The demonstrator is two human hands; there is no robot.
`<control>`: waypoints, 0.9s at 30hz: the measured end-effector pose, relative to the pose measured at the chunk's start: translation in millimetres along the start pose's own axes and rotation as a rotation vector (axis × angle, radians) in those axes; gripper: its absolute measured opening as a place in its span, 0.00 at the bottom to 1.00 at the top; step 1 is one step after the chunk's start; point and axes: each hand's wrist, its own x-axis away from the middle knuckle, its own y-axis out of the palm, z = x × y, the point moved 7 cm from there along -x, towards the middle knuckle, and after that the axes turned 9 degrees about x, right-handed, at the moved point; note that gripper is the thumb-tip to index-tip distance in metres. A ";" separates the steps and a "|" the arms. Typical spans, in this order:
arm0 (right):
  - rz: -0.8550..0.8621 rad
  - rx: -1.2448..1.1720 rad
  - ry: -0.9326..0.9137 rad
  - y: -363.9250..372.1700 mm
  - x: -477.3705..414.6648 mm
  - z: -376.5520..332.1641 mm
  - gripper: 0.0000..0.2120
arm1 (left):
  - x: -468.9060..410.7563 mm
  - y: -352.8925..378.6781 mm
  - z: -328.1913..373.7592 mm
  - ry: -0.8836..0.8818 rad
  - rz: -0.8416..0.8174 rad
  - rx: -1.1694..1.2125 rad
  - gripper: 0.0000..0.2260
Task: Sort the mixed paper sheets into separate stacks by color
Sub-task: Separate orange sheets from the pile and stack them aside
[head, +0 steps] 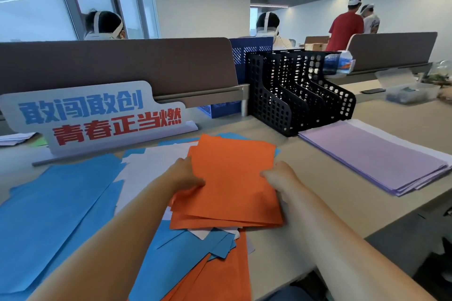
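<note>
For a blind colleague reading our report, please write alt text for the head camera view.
The left hand and right hand hold an orange bundle by its sides over mixed blue, white and orange sheets on a desk. A purple stack lies at the right, beside a black file rack.

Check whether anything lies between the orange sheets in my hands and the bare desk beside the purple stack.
Nothing visible does. The desk between the orange sheets and the purple stack shows bare; the black file rack stands farther back.
</note>
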 end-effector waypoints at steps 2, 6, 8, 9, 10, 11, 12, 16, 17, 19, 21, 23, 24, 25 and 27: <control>0.006 -0.045 0.005 0.4 -2.4 0.2 0.08 | -2.6 -5.3 -7.2 -0.097 0.057 -0.104 0.30; -0.045 -0.062 0.000 3.6 -4.3 -3.7 0.04 | -7.6 -11.0 -9.4 -0.188 0.036 0.120 0.26; -0.083 -0.071 0.009 5.9 -5.8 -4.5 0.10 | -11.5 -13.1 -11.0 -0.232 0.008 0.316 0.25; -0.091 -0.068 0.006 6.3 -6.3 -4.9 0.11 | -13.9 -13.8 -13.3 -0.256 -0.006 0.395 0.25; -0.097 -0.064 0.006 6.6 -6.8 -4.8 0.11 | -15.7 -14.5 -16.8 -0.282 -0.014 0.451 0.25; -0.098 -0.069 0.005 6.3 -8.3 -4.2 0.12 | -17.6 -14.6 -20.6 -0.306 -0.024 0.490 0.26; -0.099 -0.074 0.012 5.7 -9.1 -3.2 0.13 | -19.7 -14.5 -24.1 -0.324 -0.032 0.517 0.26; -0.097 -0.043 0.000 3.1 -12.2 -2.6 0.11 | -26.9 -12.9 -27.8 -0.304 -0.026 0.443 0.22; -0.096 -0.027 -0.008 2.6 -13.2 -3.1 0.11 | -28.8 -11.5 -25.2 -0.275 -0.029 0.389 0.21; -0.102 0.011 -0.024 2.5 -14.5 -4.4 0.14 | -32.2 -9.5 -17.2 -0.191 -0.018 0.313 0.19; -0.106 0.071 -0.029 2.3 -15.1 -5.0 0.20 | -34.0 -12.8 -10.3 -0.121 0.042 0.260 0.18; -0.095 0.137 -0.040 1.8 -16.3 -4.7 0.25 | -36.7 -19.1 -8.8 -0.082 0.130 0.226 0.16; -0.088 0.168 -0.048 1.4 -17.2 -4.1 0.27 | -38.8 -21.0 -9.3 -0.074 0.159 0.232 0.15; -0.079 0.207 -0.060 1.1 -18.4 -3.6 0.30 | -41.6 -21.7 -10.3 -0.070 0.172 0.245 0.14; -0.065 0.316 -0.089 0.9 -18.9 -2.8 0.35 | -47.2 -21.7 -11.1 -0.058 0.175 0.268 0.13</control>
